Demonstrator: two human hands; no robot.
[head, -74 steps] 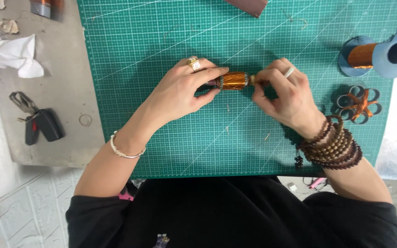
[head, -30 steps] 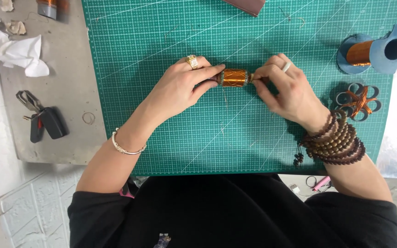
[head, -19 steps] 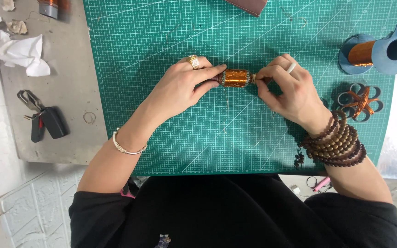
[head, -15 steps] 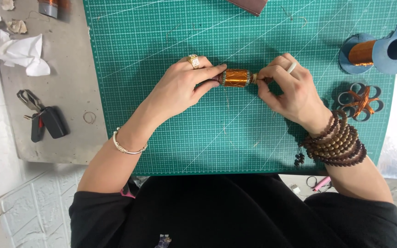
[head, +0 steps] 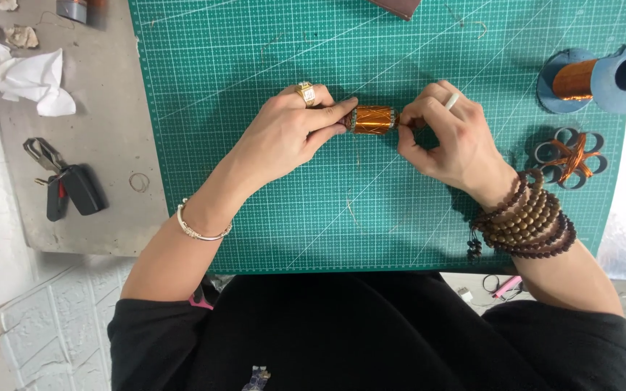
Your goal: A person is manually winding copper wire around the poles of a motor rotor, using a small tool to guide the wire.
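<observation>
A small cylinder wound with shiny copper wire (head: 372,119) lies level above the green cutting mat (head: 269,217), held at both ends. My left hand (head: 284,134), with a gold ring, pinches its left end between thumb and fingers. My right hand (head: 447,137), with a pale ring and bead bracelets at the wrist, pinches its right end. A thin strand of wire (head: 353,206) trails from the cylinder down over the mat.
A blue spool of copper wire (head: 595,72) lies at the mat's right edge, with a small ringed wire piece (head: 570,153) below it. Left of the mat lie crumpled white tissue (head: 34,80), keys with black fobs (head: 63,185) and a small ring (head: 139,182).
Both hands keep their hold on the copper-wound cylinder; the fingers of my right hand have shifted slightly at its end. Nothing else has moved.
</observation>
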